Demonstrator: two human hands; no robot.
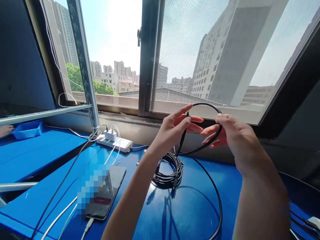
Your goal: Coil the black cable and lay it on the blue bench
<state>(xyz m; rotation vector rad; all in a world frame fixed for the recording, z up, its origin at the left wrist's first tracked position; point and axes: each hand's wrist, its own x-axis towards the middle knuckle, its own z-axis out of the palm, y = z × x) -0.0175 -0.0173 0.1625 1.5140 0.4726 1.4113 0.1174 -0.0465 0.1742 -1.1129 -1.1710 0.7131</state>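
Both my hands are raised in front of the window and hold a loop of black cable (203,105). My left hand (175,128) pinches the loop at its left side between thumb and fingers. My right hand (231,133) grips the loop's right side. From the loop the cable runs down to a coiled black bundle (167,171) lying on the blue table (190,213), and another length curves over the table toward its near edge.
A phone (105,193) with a white charging cable lies on the table at left. Behind it sits a white power strip (115,142) with a plugged-in charger. A blue tray (26,130) stands far left, with another person's hand (5,130) beside it. More cables lie at the right edge.
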